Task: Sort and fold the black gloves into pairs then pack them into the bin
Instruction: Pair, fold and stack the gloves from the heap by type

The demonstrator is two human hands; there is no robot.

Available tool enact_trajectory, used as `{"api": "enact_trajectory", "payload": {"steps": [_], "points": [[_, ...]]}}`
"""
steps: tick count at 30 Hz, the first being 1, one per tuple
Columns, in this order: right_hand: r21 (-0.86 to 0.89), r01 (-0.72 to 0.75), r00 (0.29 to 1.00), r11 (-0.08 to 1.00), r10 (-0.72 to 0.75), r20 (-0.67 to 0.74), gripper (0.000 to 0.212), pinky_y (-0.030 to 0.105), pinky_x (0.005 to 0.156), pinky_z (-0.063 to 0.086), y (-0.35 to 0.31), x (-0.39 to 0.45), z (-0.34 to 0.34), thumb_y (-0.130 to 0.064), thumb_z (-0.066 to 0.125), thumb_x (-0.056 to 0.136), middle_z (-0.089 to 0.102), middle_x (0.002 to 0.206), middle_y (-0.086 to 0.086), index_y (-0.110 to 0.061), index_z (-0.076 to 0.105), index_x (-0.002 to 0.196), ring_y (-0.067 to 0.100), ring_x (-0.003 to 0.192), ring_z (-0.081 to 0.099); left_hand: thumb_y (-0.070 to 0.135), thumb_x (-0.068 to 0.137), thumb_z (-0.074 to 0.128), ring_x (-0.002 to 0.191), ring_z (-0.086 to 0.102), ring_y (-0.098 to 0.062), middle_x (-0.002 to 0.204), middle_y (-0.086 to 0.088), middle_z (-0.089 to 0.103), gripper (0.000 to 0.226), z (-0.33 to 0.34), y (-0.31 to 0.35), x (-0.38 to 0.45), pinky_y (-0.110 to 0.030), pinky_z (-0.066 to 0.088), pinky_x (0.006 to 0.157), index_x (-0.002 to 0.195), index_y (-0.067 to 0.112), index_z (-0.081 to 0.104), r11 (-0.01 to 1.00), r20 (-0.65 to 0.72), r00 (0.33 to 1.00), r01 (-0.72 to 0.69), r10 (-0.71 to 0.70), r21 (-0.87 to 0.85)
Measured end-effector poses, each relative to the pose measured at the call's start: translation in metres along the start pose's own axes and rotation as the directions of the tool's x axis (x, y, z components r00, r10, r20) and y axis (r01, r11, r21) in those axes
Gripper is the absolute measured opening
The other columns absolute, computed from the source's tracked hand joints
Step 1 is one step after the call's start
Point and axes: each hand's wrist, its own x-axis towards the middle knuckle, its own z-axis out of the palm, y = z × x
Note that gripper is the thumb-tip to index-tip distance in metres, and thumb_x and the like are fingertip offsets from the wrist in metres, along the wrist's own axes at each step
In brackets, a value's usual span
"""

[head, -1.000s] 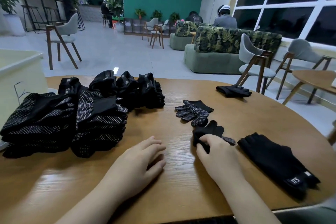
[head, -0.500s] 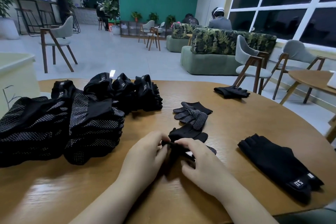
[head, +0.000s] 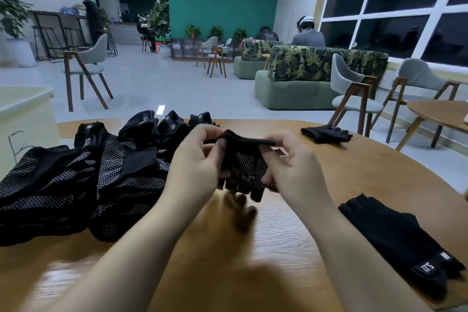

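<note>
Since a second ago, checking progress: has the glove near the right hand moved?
Yes. The glove has left the table, now raised between both hands, above the wood.

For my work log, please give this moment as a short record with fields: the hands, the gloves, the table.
left hand: pinches the cuff edge of the held glove
right hand: pinches the same cuff from the other side
held glove: raised above the table, fingers hanging down
glove piles: stacked on the left
loose gloves: one near right, one far right
table: round, wooden
</note>
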Motion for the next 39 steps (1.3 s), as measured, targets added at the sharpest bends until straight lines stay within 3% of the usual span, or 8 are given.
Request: {"api": "enact_trajectory", "payload": {"steps": [6,14,17,21,24,28,34,39], "points": [[0.110,0.039,0.998,0.993,-0.044,0.041,0.017,0.047,0.066,0.055,-0.007,0.016,0.007,-0.011,0.056,0.095,0.069,0.088,-0.001,-0.027,0.059,0.089,0.033,0.078,0.066,0.018,0.097,0.053,0.088,0.065,-0.031,0.099,0.000,0.067,0.006,-0.013,0.011,0.019,-0.048,0.053,0.073,0.101,0.018,0.056,0.998,0.079,0.996,-0.049,0.045,0.050],[-0.018,0.051,0.922,0.999,-0.040,0.385,0.033,0.015,0.096,0.043,0.041,-0.028,0.004,0.004,0.055,0.074,0.060,0.114,-0.014,-0.029,0.056,0.078,0.002,0.114,0.055,0.031,0.069,0.049,0.120,0.046,0.001,0.122,0.009,0.054,0.014,-0.040,-0.040,-0.020,-0.009,0.032,0.096,0.081,0.029,0.056,0.923,0.420,0.896,-0.276,0.146,0.267],[-0.176,0.108,0.873,0.978,-0.009,0.487,0.036,0.010,0.086,0.045,0.047,-0.045,-0.003,-0.004,0.051,0.076,0.062,0.107,-0.020,-0.040,0.054,0.076,-0.003,0.105,0.058,0.034,0.068,0.048,0.127,0.036,0.010,0.129,0.016,0.049,0.017,-0.047,-0.057,-0.040,-0.007,0.026,0.101,0.081,0.034,0.058,0.916,0.520,0.853,-0.246,0.049,0.316],[-0.299,0.042,0.955,0.953,0.050,0.293,0.045,0.014,0.075,0.043,0.057,-0.035,-0.008,0.009,0.047,0.080,0.068,0.096,-0.008,-0.033,0.059,0.079,0.004,0.086,0.061,0.036,0.069,0.048,0.136,0.016,0.015,0.132,0.033,0.041,0.018,-0.056,-0.068,-0.055,-0.015,0.019,0.111,0.082,0.040,0.060,0.904,0.582,0.812,-0.212,-0.048,0.370],[-0.575,-0.030,0.993,0.817,0.089,0.075,0.041,0.020,0.090,0.035,0.076,-0.006,-0.011,0.007,0.046,0.082,0.061,0.116,0.000,-0.019,0.062,0.108,0.015,0.109,0.049,0.037,0.067,0.046,0.136,0.011,0.016,0.133,0.033,0.040,0.020,-0.059,-0.071,-0.061,-0.019,0.017,0.114,0.079,0.040,0.061,0.910,0.588,0.804,-0.176,-0.088,0.377],[-0.749,-0.230,0.947,0.621,0.320,-0.026,0.065,0.036,0.108,0.027,0.100,0.021,-0.013,0.004,0.037,0.087,0.035,0.147,-0.002,-0.023,0.032,0.145,0.022,0.133,0.026,0.020,0.067,0.043,0.136,0.011,0.016,0.128,0.034,0.045,0.031,-0.056,-0.073,-0.064,-0.029,0.004,0.118,0.080,0.042,0.062,0.897,0.567,0.817,-0.166,-0.108,0.410],[-0.717,-0.233,0.957,0.657,0.286,-0.049,0.044,0.035,0.100,0.032,0.111,0.023,-0.007,0.002,0.040,0.087,0.053,0.131,-0.002,-0.022,0.063,0.116,0.020,0.126,0.038,0.059,0.072,0.024,0.132,0.008,0.022,0.124,0.041,0.039,0.034,-0.050,-0.076,-0.068,-0.022,-0.009,0.114,0.095,0.056,0.049,0.762,0.535,0.837,-0.273,-0.113,0.588],[-0.702,-0.171,0.979,0.692,0.203,-0.038,0.017,0.034,0.088,0.039,0.083,0.003,-0.009,-0.017,0.054,0.091,0.064,0.105,0.002,-0.017,0.062,0.106,0.024,0.097,0.053,0.068,0.073,0.031,0.130,0.015,0.021,0.121,0.040,0.040,0.030,-0.049,-0.077,-0.068,-0.022,-0.005,0.115,0.093,0.056,0.050,0.744,0.559,0.823,-0.310,-0.101,0.592]]}}
